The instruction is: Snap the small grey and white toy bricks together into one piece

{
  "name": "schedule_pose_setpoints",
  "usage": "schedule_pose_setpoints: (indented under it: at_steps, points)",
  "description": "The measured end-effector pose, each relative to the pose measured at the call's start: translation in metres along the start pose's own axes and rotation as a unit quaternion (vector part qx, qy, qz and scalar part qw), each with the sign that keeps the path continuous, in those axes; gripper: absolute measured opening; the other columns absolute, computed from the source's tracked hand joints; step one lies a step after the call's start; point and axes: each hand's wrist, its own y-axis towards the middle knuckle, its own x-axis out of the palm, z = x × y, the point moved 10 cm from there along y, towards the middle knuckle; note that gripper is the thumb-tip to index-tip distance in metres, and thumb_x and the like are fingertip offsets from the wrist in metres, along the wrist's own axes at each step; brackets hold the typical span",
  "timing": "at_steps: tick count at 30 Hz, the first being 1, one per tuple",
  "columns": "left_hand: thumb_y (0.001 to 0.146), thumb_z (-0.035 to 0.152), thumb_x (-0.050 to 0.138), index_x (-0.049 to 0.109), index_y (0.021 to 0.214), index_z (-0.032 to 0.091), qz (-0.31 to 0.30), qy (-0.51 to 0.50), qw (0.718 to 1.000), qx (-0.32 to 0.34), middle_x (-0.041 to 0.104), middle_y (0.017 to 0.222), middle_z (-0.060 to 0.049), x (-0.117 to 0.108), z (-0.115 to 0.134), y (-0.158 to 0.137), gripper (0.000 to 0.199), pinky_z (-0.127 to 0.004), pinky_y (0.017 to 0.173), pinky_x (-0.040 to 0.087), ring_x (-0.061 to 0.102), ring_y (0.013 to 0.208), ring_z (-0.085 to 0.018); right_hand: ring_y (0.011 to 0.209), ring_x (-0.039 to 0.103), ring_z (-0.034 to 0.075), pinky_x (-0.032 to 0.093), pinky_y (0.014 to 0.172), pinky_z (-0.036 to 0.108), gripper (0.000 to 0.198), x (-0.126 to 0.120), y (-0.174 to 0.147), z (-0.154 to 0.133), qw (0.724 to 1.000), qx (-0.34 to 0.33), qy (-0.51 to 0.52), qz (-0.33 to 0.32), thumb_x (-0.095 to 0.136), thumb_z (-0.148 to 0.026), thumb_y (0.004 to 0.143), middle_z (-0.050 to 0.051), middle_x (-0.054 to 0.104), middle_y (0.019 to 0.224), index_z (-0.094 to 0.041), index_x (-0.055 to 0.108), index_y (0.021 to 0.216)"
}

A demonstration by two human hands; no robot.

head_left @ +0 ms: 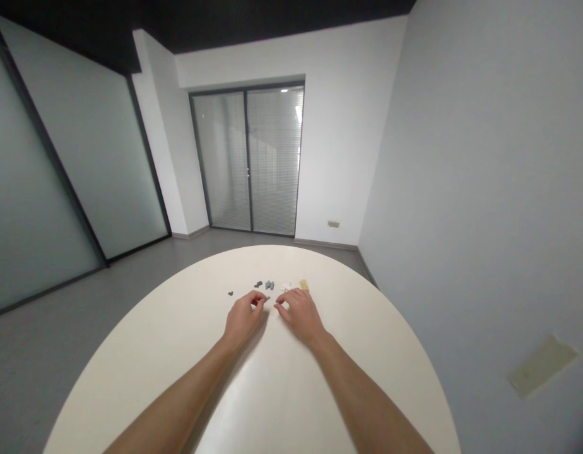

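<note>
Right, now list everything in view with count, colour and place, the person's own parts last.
table: one, cream, beneath the hands
lone dark piece: one, dark grey, left on the table
dark cluster: count unclear, dark grey, beyond left hand
blue-grey cluster: count unclear, blue-grey, right of dark cluster
white pieces: count unclear, white, beyond right hand
yellow pieces: count unclear, yellow, right of white pieces
held piece: one, grey, left fingertips
frosted panels: two, grey-green, left
glazed panels: two, dark-framed, far wall
patches: two, beige, far and right walls
forearms: two, bare, over table
left hand: one, bare, pinching held piece
right hand: one, bare, beside it, grip unclear
</note>
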Motion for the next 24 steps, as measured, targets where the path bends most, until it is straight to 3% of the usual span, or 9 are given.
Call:
schedule_pose_setpoints:
  at_steps: [10,19,24]
  points:
    - [0.086,0.036,0.056,0.070,0.093,0.026,0.030,0.140,0.988,-0.049,0.075,0.091,-0.004,-0.024,-0.019,0.002,0.019,-0.028,0.062,0.039,0.067,0.080,-0.022,0.094,0.061,0.020,0.042,0.090,0.038,0.004,0.002,0.000,0.001,1.000,0.008,-0.011,-0.012,0.067,-0.025,0.090,0.003,0.071,0.092,-0.022,0.066,0.087]
    - [0.087,0.038,0.056,0.070,0.088,0.026,0.012,0.214,0.975,-0.061,0.074,0.088,-0.006,-0.025,-0.025,0.009,0.018,-0.029,0.064,0.040,0.065,0.079,-0.023,0.095,0.061,0.021,0.041,0.090,0.038,0.004,0.006,-0.002,0.004,1.000,0.013,-0.013,-0.014,0.068,-0.025,0.089,0.003,0.071,0.091,-0.022,0.066,0.087]
    - [0.089,0.035,0.054,0.072,0.092,0.026,0.000,0.237,0.971,-0.034,0.074,0.092,-0.007,-0.020,-0.018,0.011,0.020,-0.029,0.067,0.041,0.065,0.085,-0.024,0.095,0.061,0.021,0.040,0.090,0.038,0.004,0.006,-0.002,0.005,1.000,0.019,-0.013,-0.019,0.068,-0.025,0.088,0.003,0.071,0.092,-0.022,0.067,0.086]
